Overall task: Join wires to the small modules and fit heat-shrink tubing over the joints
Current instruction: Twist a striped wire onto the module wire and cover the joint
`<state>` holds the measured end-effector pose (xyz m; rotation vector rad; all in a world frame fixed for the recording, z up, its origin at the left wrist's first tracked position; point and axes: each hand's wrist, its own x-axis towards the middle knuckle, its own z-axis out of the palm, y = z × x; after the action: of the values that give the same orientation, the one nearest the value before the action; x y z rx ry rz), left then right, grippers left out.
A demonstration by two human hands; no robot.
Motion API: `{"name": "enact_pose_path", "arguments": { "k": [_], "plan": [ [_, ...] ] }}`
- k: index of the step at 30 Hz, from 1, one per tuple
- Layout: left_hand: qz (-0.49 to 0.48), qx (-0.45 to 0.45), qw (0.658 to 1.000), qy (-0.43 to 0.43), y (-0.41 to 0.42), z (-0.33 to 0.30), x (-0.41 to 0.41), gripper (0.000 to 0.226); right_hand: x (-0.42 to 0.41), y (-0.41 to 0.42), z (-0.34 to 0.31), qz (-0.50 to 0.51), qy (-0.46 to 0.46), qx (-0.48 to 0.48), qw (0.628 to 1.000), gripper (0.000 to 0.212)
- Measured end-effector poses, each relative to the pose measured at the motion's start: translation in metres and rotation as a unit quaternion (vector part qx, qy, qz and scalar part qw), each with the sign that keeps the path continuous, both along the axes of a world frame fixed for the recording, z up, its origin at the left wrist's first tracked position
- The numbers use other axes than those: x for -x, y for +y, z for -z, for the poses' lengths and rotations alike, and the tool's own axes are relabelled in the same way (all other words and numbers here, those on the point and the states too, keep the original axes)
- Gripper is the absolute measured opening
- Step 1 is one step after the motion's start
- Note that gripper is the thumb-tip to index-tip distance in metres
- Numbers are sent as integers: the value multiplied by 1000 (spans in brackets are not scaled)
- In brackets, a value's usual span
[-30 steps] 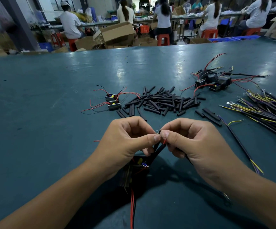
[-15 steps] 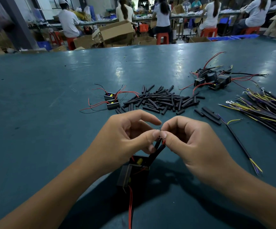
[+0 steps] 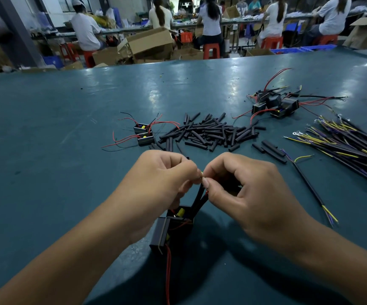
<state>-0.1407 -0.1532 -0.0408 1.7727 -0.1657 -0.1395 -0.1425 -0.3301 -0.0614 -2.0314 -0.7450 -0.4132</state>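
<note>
Two hands meeting over the desk [image 3: 46, 133], your left hand [image 3: 160, 181] and right hand [image 3: 244, 190] pinching wire ends together, sleeved module [image 3: 173, 227] hanging beneath, loose tubing pieces [image 3: 211, 133] lying beyond.

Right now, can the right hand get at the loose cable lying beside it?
Probably not yet: the right hand is pinching wire ends with the left hand. The cable itself lies uncovered.

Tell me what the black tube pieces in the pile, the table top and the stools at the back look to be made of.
Black tube pieces: probably matte plastic or rubbery heat-shrink; dull, some slightly flattened and bent.
Table top: teal, smooth and semi-glossy, perhaps a painted or laminated sheet; it mirrors the ceiling lights and shows scuffs.
Stools: apparently moulded red plastic, uniform colour, one-piece legs.
</note>
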Motion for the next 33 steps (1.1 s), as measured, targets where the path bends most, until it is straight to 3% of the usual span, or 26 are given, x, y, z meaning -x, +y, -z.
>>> {"name": "enact_pose_path", "arguments": {
  "k": [2, 4, 6, 9, 12, 18, 21, 23, 27, 29, 31, 33],
  "plan": [
    [19, 27, 999, 32, 4, -1, -1, 22, -1, -1, -1, 3, -6, 4, 1000, 7],
    [53, -43, 993, -92, 16, -3, -3, 17, -3, -3, -3, -3, -7, 3, 1000, 7],
    [90, -136, 953, -256, 28, -7, -7, 10, -5, -4, -4, -11, -7, 5, 1000, 7],
    [99, -228, 887, -390, 34, -7, -13, 16, -5, -5, -5, -27, -5, 10, 1000, 7],
    [93, -265, 847, -451, 32, -4, -15, 13, -5, -5, -5, -43, -3, 17, 999, 5],
    [98, -280, 825, -481, 32, -3, -17, 14, -5, -6, -6, -62, 2, 13, 998, 4],
    [118, -283, 839, -449, 30, -7, -13, 14, -5, -6, -6, -62, -12, 20, 998, 5],
    [138, -252, 883, -371, 30, -7, -11, 12, -5, -6, -6, -61, -32, 33, 997, 4],
    [120, -57, 989, -57, 23, -7, -4, 14, -5, -6, -5, -51, -82, 74, 993, 2],
    [123, 50, 985, 113, 16, -7, -2, 13, -5, -6, -4, -46, -96, 84, 991, 2],
    [119, 66, 981, 137, 14, -5, -2, 13, -6, -6, -4, -50, -92, 78, 991, 2],
    [98, 18, 994, 49, 20, -6, -4, 12, -7, -7, -4, -56, -73, 60, 994, 3]
  ]
}}
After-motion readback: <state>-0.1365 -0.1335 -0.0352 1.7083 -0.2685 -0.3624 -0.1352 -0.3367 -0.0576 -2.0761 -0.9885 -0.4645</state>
